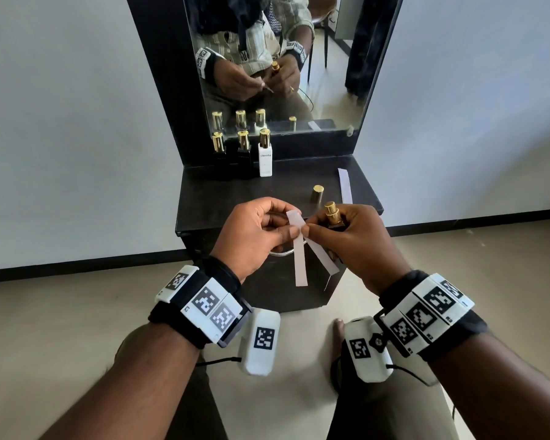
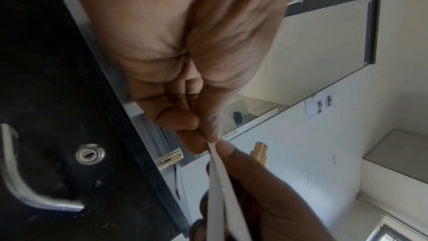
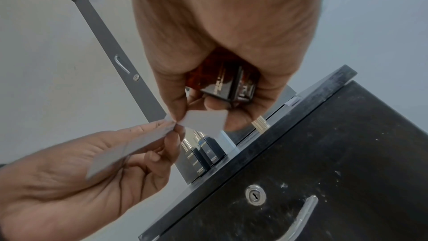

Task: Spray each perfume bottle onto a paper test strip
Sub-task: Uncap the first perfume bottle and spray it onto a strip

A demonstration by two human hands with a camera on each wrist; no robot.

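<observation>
My left hand (image 1: 291,230) pinches the top of a white paper test strip (image 1: 300,265) that hangs straight down in front of the cabinet. My right hand (image 1: 308,228) grips an uncapped dark perfume bottle (image 3: 228,83) with a gold sprayer (image 1: 331,211). Its thumb and forefinger also pinch a second strip (image 1: 323,257), which slants down to the right. The two strips meet at their tops where the fingertips touch, seen as strips (image 2: 217,190) in the left wrist view. The bottle's body is mostly hidden in my palm.
A gold cap (image 1: 317,192) stands on the black cabinet top (image 1: 235,198), with another strip (image 1: 345,188) lying beside it. Two black bottles (image 1: 232,160) and a white bottle (image 1: 265,158) stand at the back left against the mirror (image 1: 315,74). A drawer handle (image 3: 301,217) sits below.
</observation>
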